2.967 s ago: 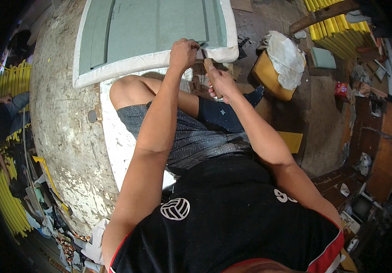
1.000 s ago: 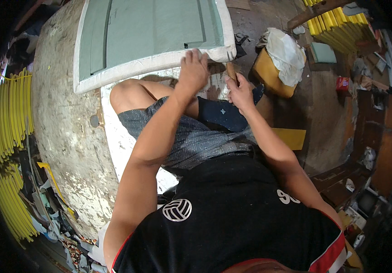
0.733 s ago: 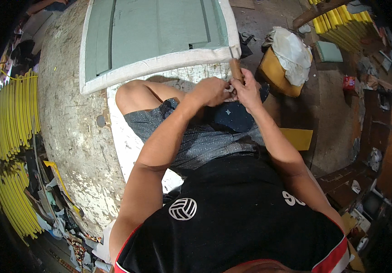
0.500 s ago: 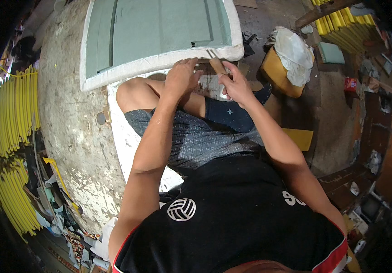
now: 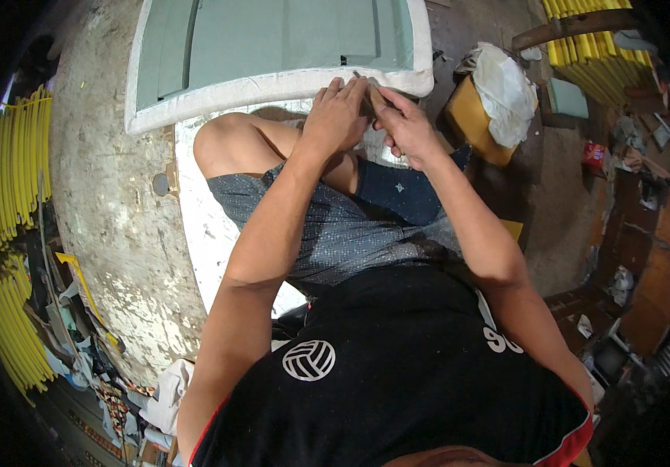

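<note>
A pale green panel (image 5: 272, 39) with a white fabric-covered border (image 5: 218, 102) lies beyond my bent legs. My left hand (image 5: 336, 117) rests on the border's near edge toward the right corner, its fingers stretched out close beside a tool's metal tip. My right hand (image 5: 411, 132) is closed round the wooden handle (image 5: 380, 105) of that tool, which angles up and left to the border. The tool's slim head is partly covered by my fingers, and whatever lies under my left fingertips is hidden.
I sit on a worn, white-flecked board (image 5: 109, 218). At right stand a yellow padded block (image 5: 463, 109) draped with white plastic (image 5: 490, 105), a teal pad (image 5: 568, 97), a red box (image 5: 596, 156) and stacked yellow pieces (image 5: 592, 50). More yellow strips (image 5: 15, 171) and scraps line the left.
My left hand has risen from beside the right wrist onto the border. The tool has swung from the corner toward my left fingers, tilting leftward. A person earlier visible at far left is no longer apparent.
</note>
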A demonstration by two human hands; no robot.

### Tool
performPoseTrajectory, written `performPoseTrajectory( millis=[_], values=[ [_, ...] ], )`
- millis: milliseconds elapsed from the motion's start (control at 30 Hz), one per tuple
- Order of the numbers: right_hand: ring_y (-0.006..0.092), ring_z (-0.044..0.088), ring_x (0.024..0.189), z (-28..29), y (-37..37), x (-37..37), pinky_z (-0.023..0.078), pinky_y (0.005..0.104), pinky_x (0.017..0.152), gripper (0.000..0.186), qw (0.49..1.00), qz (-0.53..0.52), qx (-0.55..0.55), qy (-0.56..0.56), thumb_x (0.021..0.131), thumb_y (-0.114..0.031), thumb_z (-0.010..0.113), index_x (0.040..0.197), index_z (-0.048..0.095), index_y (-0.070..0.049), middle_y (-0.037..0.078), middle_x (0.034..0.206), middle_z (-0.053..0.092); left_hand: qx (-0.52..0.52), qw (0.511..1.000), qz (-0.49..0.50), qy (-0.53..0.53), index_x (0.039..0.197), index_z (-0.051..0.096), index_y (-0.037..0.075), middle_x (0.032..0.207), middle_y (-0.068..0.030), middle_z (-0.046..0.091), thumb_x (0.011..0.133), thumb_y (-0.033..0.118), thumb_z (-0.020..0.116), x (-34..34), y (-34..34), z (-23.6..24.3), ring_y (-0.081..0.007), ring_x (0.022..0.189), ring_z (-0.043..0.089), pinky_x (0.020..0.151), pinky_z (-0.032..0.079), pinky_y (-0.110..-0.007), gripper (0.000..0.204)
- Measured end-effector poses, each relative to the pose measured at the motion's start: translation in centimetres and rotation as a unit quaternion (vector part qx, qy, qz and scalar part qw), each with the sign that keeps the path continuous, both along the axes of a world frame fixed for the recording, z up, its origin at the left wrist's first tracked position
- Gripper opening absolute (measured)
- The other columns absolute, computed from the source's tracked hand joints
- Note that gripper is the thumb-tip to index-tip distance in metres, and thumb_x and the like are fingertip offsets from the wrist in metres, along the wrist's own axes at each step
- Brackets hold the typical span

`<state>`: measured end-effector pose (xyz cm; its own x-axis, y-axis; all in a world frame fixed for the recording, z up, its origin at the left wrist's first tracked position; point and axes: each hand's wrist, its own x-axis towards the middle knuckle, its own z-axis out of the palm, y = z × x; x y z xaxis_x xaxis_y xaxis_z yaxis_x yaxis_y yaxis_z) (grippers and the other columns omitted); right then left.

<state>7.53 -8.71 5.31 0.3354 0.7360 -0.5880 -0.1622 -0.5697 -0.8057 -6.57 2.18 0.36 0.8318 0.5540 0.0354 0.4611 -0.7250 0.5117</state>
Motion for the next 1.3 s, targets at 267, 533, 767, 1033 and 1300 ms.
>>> performPoseTrajectory(
  millis=[267,533,767,1033,1300],
  values=[
    [0.0071,0.047,0.056,1.9,1.4,1.7,0.036,0.0228,0.041,0.057,0.997,0.030,-0.062,0.036,0.105,-0.029,0.054,0.159,0.040,-0.016,0.005,0.092,0.061,0.048,0.995,0.053,0.067,0.157,0.039,0.019,0.154,-0.0301,0.044,0.091,0.028,0.069,0.2,-0.1,0.8,-0.0524,0.143,0.040,0.119,0.035,-0.056,0.073],
    [0.0061,0.047,0.055,3.3,2.3,0.4,0.036,0.0227,0.040,0.058,0.992,-0.027,-0.115,0.044,0.105,-0.026,0.058,0.159,0.041,-0.016,0.002,0.084,0.058,0.010,0.997,0.053,0.057,0.155,0.043,0.023,0.148,-0.0346,0.048,0.092,0.025,0.067,0.7,0.3,0.6,-0.0540,0.139,0.044,0.116,0.038,-0.055,0.068],
    [0.0106,0.056,0.068,-0.9,1.4,-1.0,0.049,0.0292,0.064,0.051,0.982,0.043,-0.044,-0.178,0.104,-0.025,0.060,0.153,0.051,-0.013,0.002,0.079,0.062,0.050,0.996,0.036,0.064,0.150,0.049,0.019,0.144,-0.0341,0.052,0.090,0.022,0.067,-0.1,0.4,0.8,-0.0528,0.135,0.049,0.112,0.044,-0.053,0.064],
    [0.0260,0.064,0.074,-2.3,1.3,-0.5,0.052,0.0374,0.074,0.056,0.937,0.101,0.029,-0.334,0.104,-0.036,0.055,0.152,0.050,-0.008,0.017,0.084,0.066,0.056,0.996,0.056,0.040,0.151,0.049,0.017,0.145,-0.0315,0.053,0.087,0.018,0.066,0.2,0.4,0.0,-0.0517,0.135,0.050,0.113,0.042,-0.053,0.066],
    [0.0135,0.057,0.068,-4.2,-0.3,-0.5,0.048,0.0315,0.065,0.053,0.969,0.055,0.051,-0.236,0.106,-0.035,0.055,0.153,0.050,-0.011,0.007,0.081,0.063,0.016,0.998,0.037,0.053,0.151,0.051,0.022,0.151,-0.0337,0.046,0.093,0.026,0.063,-0.1,0.2,0.8,-0.0518,0.142,0.043,0.119,0.035,-0.053,0.059]
  ],
)
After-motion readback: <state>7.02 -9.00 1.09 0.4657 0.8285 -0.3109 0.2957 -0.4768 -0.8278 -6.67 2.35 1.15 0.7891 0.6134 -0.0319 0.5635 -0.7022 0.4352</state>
